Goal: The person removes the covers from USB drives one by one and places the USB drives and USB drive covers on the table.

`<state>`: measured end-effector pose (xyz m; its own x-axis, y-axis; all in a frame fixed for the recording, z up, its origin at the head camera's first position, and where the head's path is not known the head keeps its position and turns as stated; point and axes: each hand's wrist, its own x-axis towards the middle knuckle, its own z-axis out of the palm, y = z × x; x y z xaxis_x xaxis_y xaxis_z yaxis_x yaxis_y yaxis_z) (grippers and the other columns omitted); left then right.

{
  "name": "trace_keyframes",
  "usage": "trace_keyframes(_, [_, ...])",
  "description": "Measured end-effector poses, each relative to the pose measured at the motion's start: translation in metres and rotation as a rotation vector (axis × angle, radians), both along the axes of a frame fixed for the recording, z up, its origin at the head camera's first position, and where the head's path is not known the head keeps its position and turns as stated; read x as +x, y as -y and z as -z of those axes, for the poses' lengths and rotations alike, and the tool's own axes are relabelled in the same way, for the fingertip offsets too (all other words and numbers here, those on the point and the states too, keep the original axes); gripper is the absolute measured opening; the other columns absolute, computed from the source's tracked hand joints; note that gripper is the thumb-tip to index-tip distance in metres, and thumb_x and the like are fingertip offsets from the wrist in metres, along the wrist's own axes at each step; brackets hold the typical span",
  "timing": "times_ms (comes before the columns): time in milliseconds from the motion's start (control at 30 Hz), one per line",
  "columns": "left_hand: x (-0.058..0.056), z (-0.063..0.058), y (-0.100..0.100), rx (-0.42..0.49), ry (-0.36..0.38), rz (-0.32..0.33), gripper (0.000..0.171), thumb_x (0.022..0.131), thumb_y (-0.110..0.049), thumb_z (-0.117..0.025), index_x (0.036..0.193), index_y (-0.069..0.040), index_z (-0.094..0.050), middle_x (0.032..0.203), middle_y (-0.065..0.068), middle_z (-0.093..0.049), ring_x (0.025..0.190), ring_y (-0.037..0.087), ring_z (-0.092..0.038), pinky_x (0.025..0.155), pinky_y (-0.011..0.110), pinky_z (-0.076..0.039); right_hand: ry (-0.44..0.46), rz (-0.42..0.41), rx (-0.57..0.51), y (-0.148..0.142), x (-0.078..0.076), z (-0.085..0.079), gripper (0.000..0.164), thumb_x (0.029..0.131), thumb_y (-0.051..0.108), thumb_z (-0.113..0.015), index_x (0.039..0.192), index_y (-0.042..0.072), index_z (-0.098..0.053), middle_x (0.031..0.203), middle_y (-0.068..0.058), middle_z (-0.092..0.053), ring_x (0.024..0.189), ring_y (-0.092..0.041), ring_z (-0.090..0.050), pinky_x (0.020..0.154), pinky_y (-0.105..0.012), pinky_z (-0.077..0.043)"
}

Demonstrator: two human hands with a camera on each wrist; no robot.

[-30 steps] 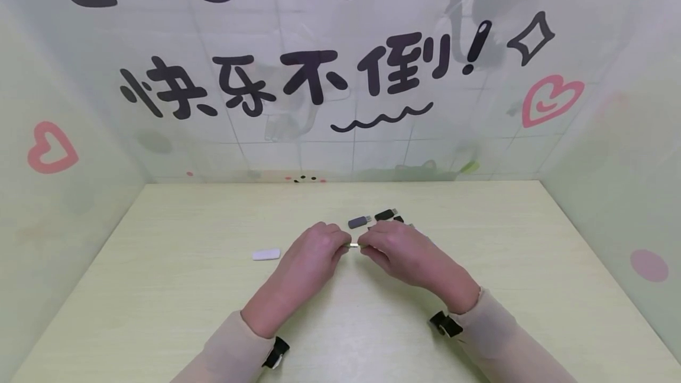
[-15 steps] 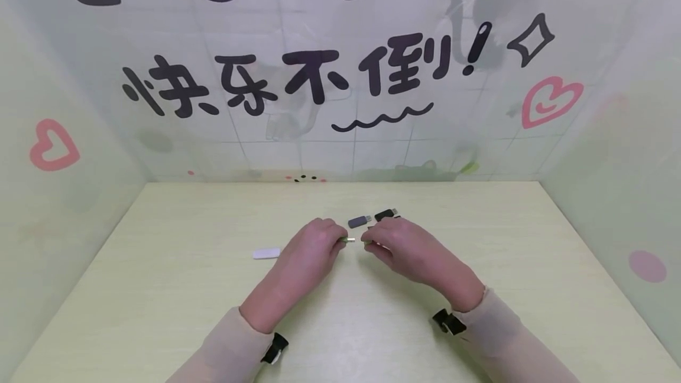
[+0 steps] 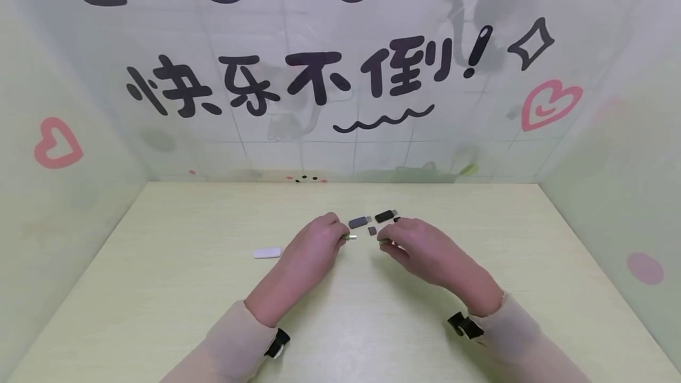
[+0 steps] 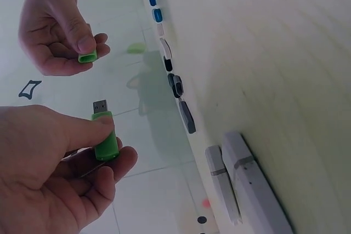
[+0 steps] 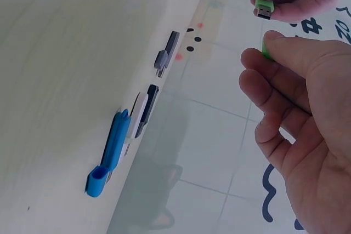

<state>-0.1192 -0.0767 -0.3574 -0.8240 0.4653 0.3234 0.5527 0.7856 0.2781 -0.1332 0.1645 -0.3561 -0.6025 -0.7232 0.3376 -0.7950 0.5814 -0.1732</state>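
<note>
My left hand (image 3: 316, 247) pinches a green USB stick (image 4: 104, 141) between thumb and fingers, its metal plug bare. A small green cap (image 4: 88, 57) is pinched by my right hand (image 3: 425, 250), its hollow end showing in the left wrist view. Stick and cap are apart, both held above the table with a short gap between them. Just beyond the hands lie a grey USB stick (image 3: 359, 222), a black USB stick (image 3: 384, 216) and a small dark grey cap (image 3: 372, 231).
Left of my left hand lies a white stick (image 3: 266, 253), which shows as a cap-and-body pair in the left wrist view. A blue USB stick (image 5: 115, 141), a blue cap (image 5: 97, 181) and a white stick (image 5: 138, 114) line up in the right wrist view. A printed wall (image 3: 298, 155) closes the back.
The hands were close together with the metal plug between them. The right hand has moved right with the green cap, widening the gap and uncovering the dark grey cap.
</note>
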Motion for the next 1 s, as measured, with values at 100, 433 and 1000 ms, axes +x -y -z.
trace_keyframes(100, [-0.002, -0.002, -0.004, -0.025, 0.008, 0.000, 0.009, 0.089, -0.004, -0.072, 0.098, -0.006, -0.073, 0.088, 0.000, -0.055, 0.077, 0.011, -0.055, 0.069, 0.020, -0.050, -0.014, 0.002, -0.003, -0.005, 0.001, 0.001, 0.010, 0.088, 0.010, -0.073, 0.097, 0.014, -0.069, 0.088, 0.010, -0.065, 0.075, -0.006, -0.057, 0.072, -0.026, -0.050])
trace_keyframes(433, [-0.013, -0.004, -0.018, -0.081, 0.102, -0.005, 0.013, 0.093, -0.004, -0.066, 0.104, -0.004, -0.073, 0.090, 0.002, -0.051, 0.077, 0.011, -0.055, 0.068, 0.019, -0.050, -0.068, -0.005, -0.010, -0.020, 0.010, 0.000, 0.014, 0.086, 0.008, -0.075, 0.096, 0.014, -0.068, 0.084, 0.009, -0.063, 0.073, -0.008, -0.057, 0.069, -0.027, -0.050])
trace_keyframes(1000, [-0.032, 0.012, -0.042, -0.137, 0.208, -0.029, 0.012, 0.091, -0.009, -0.070, 0.104, -0.007, -0.072, 0.089, 0.001, -0.062, 0.083, 0.016, -0.058, 0.075, 0.025, -0.051, -0.128, 0.013, 0.002, -0.034, 0.019, 0.004, 0.015, 0.083, 0.010, -0.078, 0.093, 0.017, -0.069, 0.083, 0.012, -0.065, 0.072, -0.007, -0.057, 0.063, -0.029, -0.048])
